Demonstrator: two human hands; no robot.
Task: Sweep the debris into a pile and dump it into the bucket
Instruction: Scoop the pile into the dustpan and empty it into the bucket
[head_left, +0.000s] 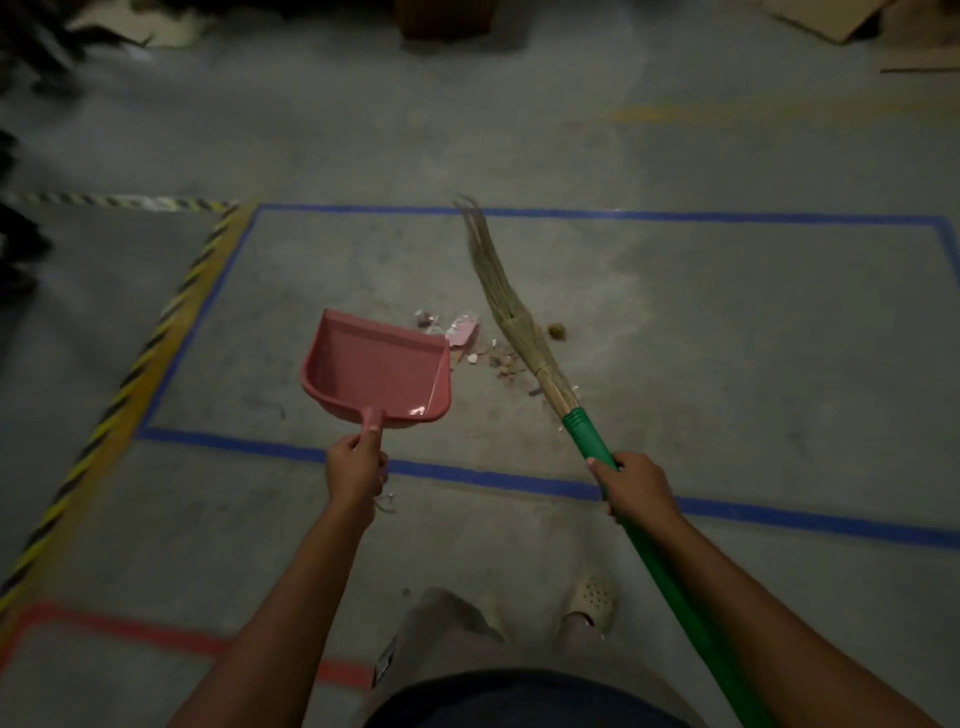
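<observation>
1. Far left, the striped hazard tape runs up the floor beside the blue tape box that frames the work patch.
2. The left hand is clenched round the handle of the pink dustpan. The pan's open lip points toward twelve o'clock, and nothing shows inside it.
3. The debris, pink and white scraps in a loose pile, lies on the floor at the pan's two o'clock corner, between pan and broom.
4. The broom slants along the pile's three o'clock side with its bristles trailing toward twelve, well placed, I'd say, to push the scraps panward.
5. The right hand grasps the green shaft low down, likely for short, controlled strokes.
6. A brown lump sits beyond the broom, apart from the pile. No bucket is in view.
</observation>
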